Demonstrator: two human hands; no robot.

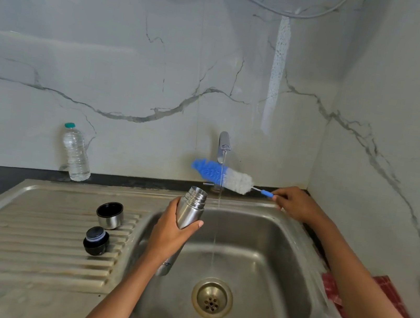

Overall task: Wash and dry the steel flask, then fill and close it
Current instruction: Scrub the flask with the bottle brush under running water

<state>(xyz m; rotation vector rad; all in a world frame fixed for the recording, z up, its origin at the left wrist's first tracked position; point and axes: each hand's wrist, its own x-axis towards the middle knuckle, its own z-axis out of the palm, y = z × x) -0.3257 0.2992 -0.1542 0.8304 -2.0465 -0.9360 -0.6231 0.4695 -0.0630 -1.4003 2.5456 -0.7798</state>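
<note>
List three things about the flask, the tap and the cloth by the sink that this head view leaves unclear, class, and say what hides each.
1. Steel flask: its middle is covered by the left hand.
2. Tap: its base sits behind the bottle brush.
3. Red cloth: mostly behind the right forearm.

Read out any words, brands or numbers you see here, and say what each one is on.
Flask: dark lettering low on its side, below the left hand, sideways and too small to read.
Water bottle: no readable label.
Brush, held by the right hand: no text.
Cup and stopper on the drainboard: no text.
</note>
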